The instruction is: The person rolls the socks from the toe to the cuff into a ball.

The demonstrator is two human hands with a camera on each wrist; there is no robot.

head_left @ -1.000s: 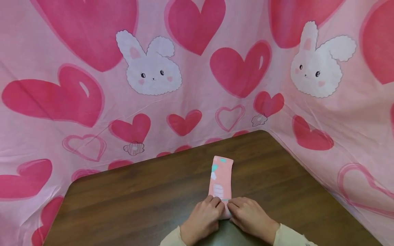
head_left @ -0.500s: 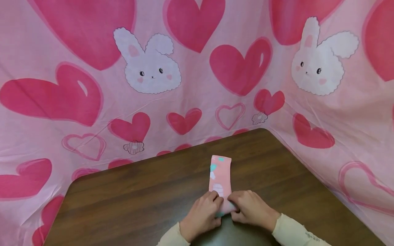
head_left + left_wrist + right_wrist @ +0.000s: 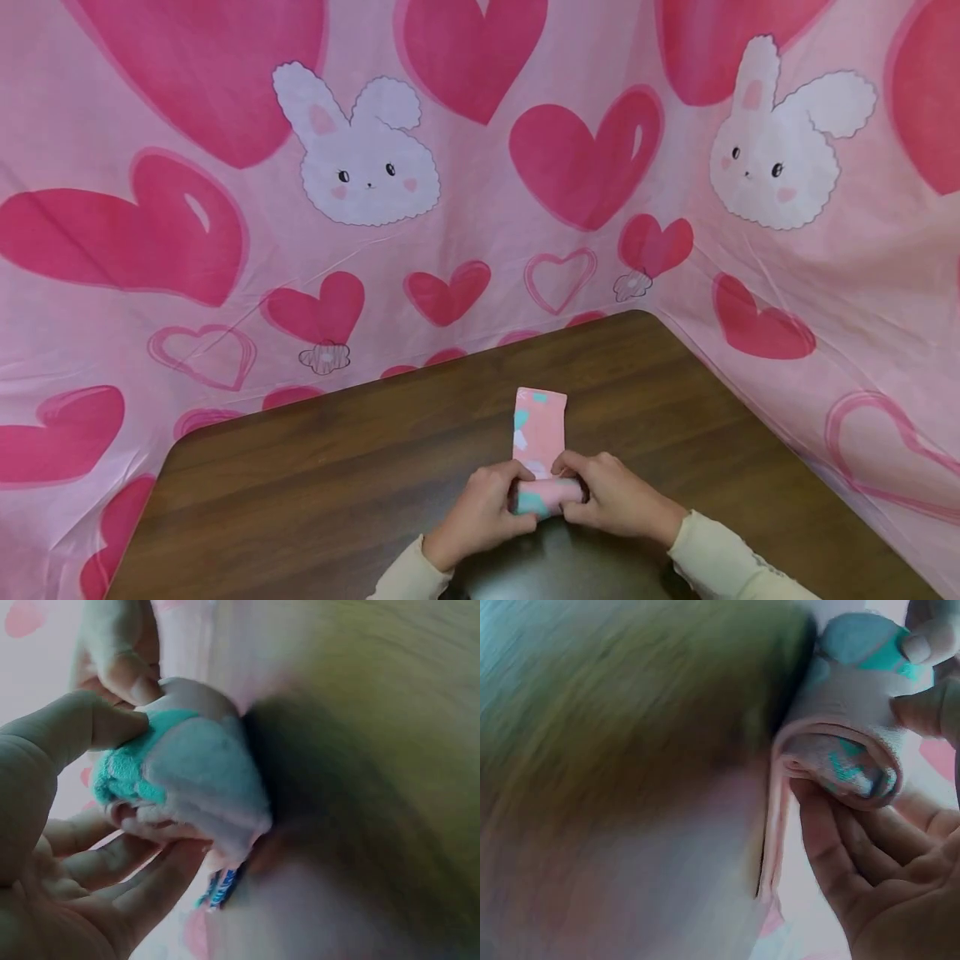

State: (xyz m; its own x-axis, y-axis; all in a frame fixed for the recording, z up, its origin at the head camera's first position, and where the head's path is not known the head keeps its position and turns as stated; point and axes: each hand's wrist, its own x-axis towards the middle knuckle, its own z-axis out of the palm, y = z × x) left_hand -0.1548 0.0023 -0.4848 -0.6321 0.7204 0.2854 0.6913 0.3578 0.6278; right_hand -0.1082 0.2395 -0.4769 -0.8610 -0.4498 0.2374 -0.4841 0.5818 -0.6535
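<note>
On the table, a pink sock (image 3: pixel 542 429) with teal and white patches lies with its far part flat. Its near end is wound into a thick roll (image 3: pixel 551 497). My left hand (image 3: pixel 483 508) grips the roll's left end, thumb on the near side and fingers on the far side. At the right end, my right hand (image 3: pixel 618 500) pinches the roll the same way. The right wrist view shows the coiled layers (image 3: pixel 847 769) end-on, with the flat double layer running off below. In the left wrist view, the left thumb presses a teal patch (image 3: pixel 135 761).
The brown wooden table (image 3: pixel 337 467) extends to both sides of the sock. Behind it and on the right hangs a pink cloth (image 3: pixel 465 217) printed with hearts and rabbits, close against the table's edges.
The sock's near end has gone from lying flat under my fingers to a roll, and the flat part is shorter. Both thumbs have come round to the near side.
</note>
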